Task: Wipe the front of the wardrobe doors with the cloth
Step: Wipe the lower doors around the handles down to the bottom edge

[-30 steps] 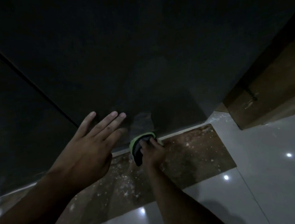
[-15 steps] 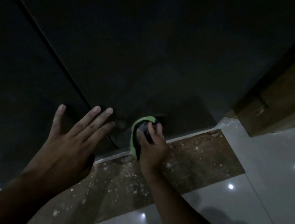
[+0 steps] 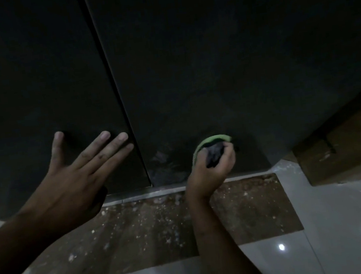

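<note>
Moved rightward since 0.5 s ago, taking the right hand (image 3: pixel 213 171) away from the seam (image 3: pixel 115 99) between the 2 doors and along the foot of the right door (image 3: pixel 222 63). Grips the cloth (image 3: pixel 214 153) firmly, fingers curled round a dark bunched wad with a green edge arching over the knuckles. Presses that wad to the door face just above the pale plinth (image 3: pixel 148 195), with a smeared patch (image 3: pixel 165 166) between cloth and seam. Holds the left hand (image 3: pixel 71 184) spread and empty, fingertips near the seam over the left door (image 3: pixel 31 75); cannot tell whether touching the panel. Probably calls for strokes upward from the grip, along the doors' tall axis, into the broad dull stretch above, nearer the right hand than the left. Farther out: speckled brown floor strip (image 3: pixel 186 227), glossy white tiles (image 3: pixel 345 230), wooden frame (image 3: pixel 347 150) at far right.
</note>
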Demonstrator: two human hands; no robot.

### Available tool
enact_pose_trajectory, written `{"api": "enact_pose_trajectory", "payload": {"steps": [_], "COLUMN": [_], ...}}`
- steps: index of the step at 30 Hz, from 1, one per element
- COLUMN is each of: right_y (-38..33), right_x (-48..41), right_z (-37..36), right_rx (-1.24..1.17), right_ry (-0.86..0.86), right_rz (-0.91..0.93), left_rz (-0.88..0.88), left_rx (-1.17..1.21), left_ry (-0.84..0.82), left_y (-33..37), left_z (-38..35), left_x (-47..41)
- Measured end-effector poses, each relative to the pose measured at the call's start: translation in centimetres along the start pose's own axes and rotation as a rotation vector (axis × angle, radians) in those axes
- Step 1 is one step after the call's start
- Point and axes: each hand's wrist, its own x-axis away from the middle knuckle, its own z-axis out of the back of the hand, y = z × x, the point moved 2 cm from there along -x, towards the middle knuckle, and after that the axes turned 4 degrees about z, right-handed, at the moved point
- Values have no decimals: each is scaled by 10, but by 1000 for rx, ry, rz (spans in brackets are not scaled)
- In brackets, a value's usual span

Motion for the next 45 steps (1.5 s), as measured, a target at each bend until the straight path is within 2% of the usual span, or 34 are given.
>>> {"api": "enact_pose_trajectory", "payload": {"steps": [4, 6, 11, 13, 16, 21, 23, 25, 27, 28, 30, 33, 36, 39, 43, 45], "right_y": [13, 11, -23, -36, -32, 19, 42, 57, 65, 63, 50, 17, -10, -12, 2, 18], "right_x": [45, 51, 38, 33, 36, 33, 28, 19, 1, -10, -26, -27, -13, 3, 32, 45], "right_z": [-13, -17, -13, -15, -22, -10, 3, 15, 25, 28, 27, 17, 3, -8, -17, -21], "right_rx": [38, 120, 183, 210, 258, 347, 389, 401, 341, 288, 191, 89, -10, 54, 141, 194], "right_ry": [-402, -511, -503, -434, -354, -494, -500, -434, -268, -179, -58, -22, -135, -267, -385, -484], "right_rz": [353, 521, 1061, 1146, 1004, 608, 435, 228, 58, 34, 93, 192, 401, 642, 794, 808], "left_rz": [7, 21, 76, 80, 79, 115, 114, 105, 95, 95, 103, 95, 106, 100, 65, 67], "left_rx": [23, 36, 87, 95, 114, 186, 184, 179, 191, 203, 229, 258, 276, 268, 233, 234], "left_ry": [13, 18, 30, 30, 35, 13, 18, 13, 10, 10, 4, 22, 9, 22, -6, -39], "left_y": [-2, -1, 5, 2, -1, 8, 10, 10, 12, 12, 12, 10, 12, 16, 20, 23], "left_z": [-5, -10, -22, -23, -23, -30, -34, -38, -40, -41, -42, -43, -45, -50, -65, -71], "left_x": [0, 0, 1, 2, 3, 6, 7, 8, 9, 9, 9, 8, 8, 8, 16, 20]}}
